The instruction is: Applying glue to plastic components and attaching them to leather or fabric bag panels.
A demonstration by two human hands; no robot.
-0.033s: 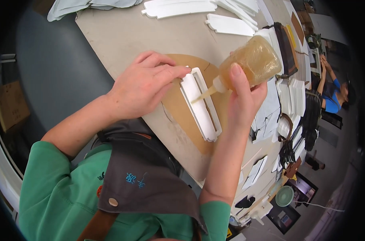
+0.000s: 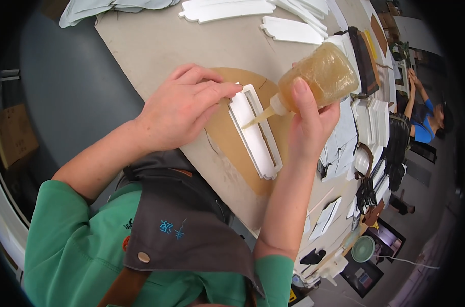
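Note:
My right hand (image 2: 314,115) is wrapped round a clear squeeze bottle (image 2: 322,74) of yellowish-brown liquid, probably glue. It is tilted, and its tapered nozzle (image 2: 258,118) points down onto a long white piece (image 2: 253,135) with a narrow slot along its right side. At the far end of this piece, the fingertips of my left hand (image 2: 186,105) hold it down, its other fingers curled. Beneath the white piece lies a rounded brown board (image 2: 227,146). Whether the nozzle tip touches the white surface, I cannot tell.
Several flat white pieces (image 2: 293,30) lie at the far side of the table (image 2: 140,38). Grey sheets (image 2: 104,6) hang over its far left corner. Along the right stand stacked white parts (image 2: 371,123) and dark straps (image 2: 396,138). A person in blue (image 2: 422,123) works beyond.
The bottle and its nozzle tip have shifted very slightly toward the far end of the white piece. My left hand stays at that end.

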